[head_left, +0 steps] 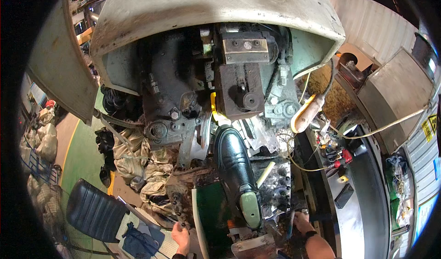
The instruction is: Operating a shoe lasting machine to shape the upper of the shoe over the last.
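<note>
A glossy black shoe (232,160) sits on a pale green last (250,208), its toe pointing away under the dark machine head (240,87). Low and left of the shoe, my left hand (181,239) is at the edge of the machine's front plate, fingers curled by a row of dark bolts or knobs; what they grip is hidden. My right hand (302,222), a dark band at its wrist, is to the right of the last's heel end. Its fingers are closed around something small beside a bluish strip (290,227), too unclear to name.
A pale hood (220,2) overhangs the machine. A lit hand lamp (307,113) hangs on a cable at right. Beyond it, a metal side bench (340,213) carries a dark phone-like slab (343,195) and small tools. At left stand a black padded chair (94,211) and crumpled cloth sacks (133,160).
</note>
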Demonstrator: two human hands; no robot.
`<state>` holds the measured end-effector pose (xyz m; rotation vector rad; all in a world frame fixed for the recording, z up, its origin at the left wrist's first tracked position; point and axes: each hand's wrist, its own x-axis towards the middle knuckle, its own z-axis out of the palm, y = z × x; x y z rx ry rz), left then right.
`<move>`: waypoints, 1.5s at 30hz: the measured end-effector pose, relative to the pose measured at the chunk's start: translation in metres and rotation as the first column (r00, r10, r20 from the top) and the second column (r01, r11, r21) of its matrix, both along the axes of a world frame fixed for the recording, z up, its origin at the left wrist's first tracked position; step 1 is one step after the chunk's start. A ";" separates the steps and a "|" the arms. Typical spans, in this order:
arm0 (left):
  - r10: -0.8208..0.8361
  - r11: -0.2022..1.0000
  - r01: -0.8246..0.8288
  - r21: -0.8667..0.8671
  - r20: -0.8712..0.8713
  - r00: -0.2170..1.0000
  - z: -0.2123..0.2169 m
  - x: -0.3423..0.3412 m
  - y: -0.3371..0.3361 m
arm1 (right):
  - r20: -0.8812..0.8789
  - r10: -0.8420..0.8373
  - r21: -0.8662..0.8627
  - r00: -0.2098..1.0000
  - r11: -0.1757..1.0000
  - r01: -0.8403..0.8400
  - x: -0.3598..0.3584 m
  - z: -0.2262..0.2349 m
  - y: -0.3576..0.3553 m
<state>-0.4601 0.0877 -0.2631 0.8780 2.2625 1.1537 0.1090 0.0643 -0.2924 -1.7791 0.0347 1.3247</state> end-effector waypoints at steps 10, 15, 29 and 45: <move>-0.100 0.952 0.041 0.302 0.180 0.979 0.074 0.005 0.043 | 0.209 -0.044 0.234 0.977 0.972 -0.007 -0.002 0.105 0.010; -0.362 0.832 0.158 0.531 0.305 0.881 0.182 0.074 0.068 | 0.200 0.097 0.591 0.975 0.782 -0.199 -0.043 0.185 0.075; -0.514 0.633 0.601 0.488 -0.316 0.797 0.280 0.244 0.067 | 0.943 0.239 0.093 0.231 0.479 -0.873 -0.136 0.247 0.084; -0.387 0.600 0.634 0.487 -0.517 0.764 0.287 0.240 0.069 | 0.961 0.051 0.217 0.273 0.477 -0.852 -0.134 0.230 0.083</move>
